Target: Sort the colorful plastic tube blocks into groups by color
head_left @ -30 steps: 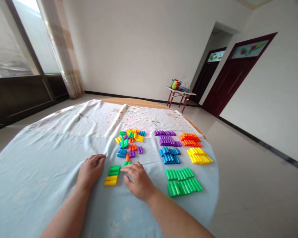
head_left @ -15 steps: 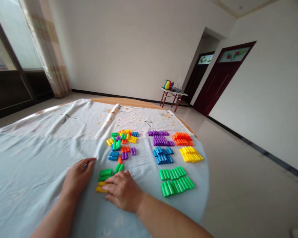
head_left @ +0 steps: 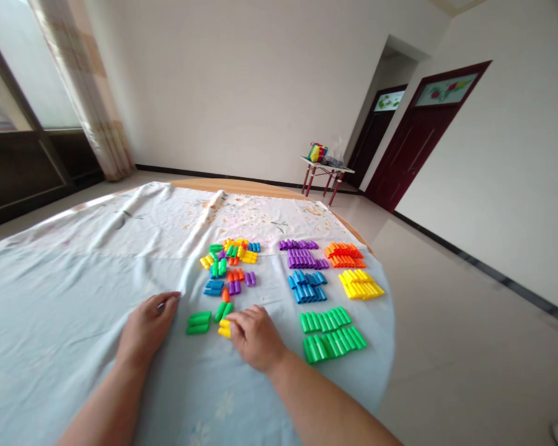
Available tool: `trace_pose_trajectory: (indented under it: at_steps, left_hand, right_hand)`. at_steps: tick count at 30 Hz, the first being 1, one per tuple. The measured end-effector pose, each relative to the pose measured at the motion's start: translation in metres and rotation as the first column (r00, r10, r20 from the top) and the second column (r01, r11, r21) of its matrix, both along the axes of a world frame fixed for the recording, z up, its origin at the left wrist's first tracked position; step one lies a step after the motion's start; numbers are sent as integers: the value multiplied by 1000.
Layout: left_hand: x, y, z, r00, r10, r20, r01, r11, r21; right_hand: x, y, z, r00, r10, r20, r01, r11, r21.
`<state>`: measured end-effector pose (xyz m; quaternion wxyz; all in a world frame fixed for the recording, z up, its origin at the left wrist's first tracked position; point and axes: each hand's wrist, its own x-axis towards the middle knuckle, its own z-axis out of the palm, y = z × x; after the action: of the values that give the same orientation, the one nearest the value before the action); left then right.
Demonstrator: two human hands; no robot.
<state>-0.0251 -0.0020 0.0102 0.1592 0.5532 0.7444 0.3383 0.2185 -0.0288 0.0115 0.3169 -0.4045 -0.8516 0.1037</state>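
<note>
My right hand (head_left: 258, 339) is closed on a pair of yellow plastic tubes (head_left: 224, 328) at the middle of the near table; its fingertips cover their right ends. To the left, my left hand (head_left: 149, 322) rests on the blue cloth, holding nothing, with a gap between thumb and forefinger. Between the hands lie green tubes (head_left: 198, 323), and another green pair (head_left: 223, 311) sits just beyond the yellow ones. Farther back is a mixed-colour heap of tubes (head_left: 235, 253), with blue tubes (head_left: 214, 288) and purple tubes (head_left: 250, 279) at its near side.
Sorted groups lie on the right: green rows (head_left: 332, 334), blue tubes (head_left: 307, 287), purple tubes (head_left: 302, 258), orange tubes (head_left: 344, 254) and yellow tubes (head_left: 360, 284). A cloth (head_left: 74, 297) covers the round table. Beyond stands a small folding table (head_left: 328, 166) with a colourful bag (head_left: 317, 152).
My right hand has moved away and to the right, taking the yellow tubes from in front of the green ones. My left hand has stayed put. The view has shifted slightly.
</note>
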Motion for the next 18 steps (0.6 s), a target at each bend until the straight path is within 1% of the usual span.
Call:
trace_pose_trajectory:
  at_steps: [3,5,7,9,11,13,16,18]
  left_hand:
    - [2,-2,1,1000,11,-1,-11,1000,9]
    - [3,-2,1,1000,16,1,-16,1000,19]
    - [3,-3,0,1000,18,4,-18,999,27]
    - [2,-3,-1,1000,17,8,-17,999,31]
    - [1,-2,-2,1000,18,8,-18,999,30]
    - [2,-2,0,1000,18,6,-18,999,27]
    - [2,-3,4,1000,13,5,-13,1000,22]
    - [-1,-2,4,1000,6,4,-6,1000,15]
  right_hand:
    - [7,2,2,998,-28,-58,27,999,-19]
    - [10,2,3,994,6,-113,-10,999,-32]
    - [12,1,3,987,66,-145,-75,996,-52]
    - [12,1,3,984,124,-125,-134,988,-77]
    - [13,1,2,986,140,-87,-148,984,-99]
    - [13,2,3,994,88,-62,-94,989,-110]
    - [15,3,6,998,-58,-25,55,993,-109]
    - [17,4,8,994,-107,10,108,988,-111]
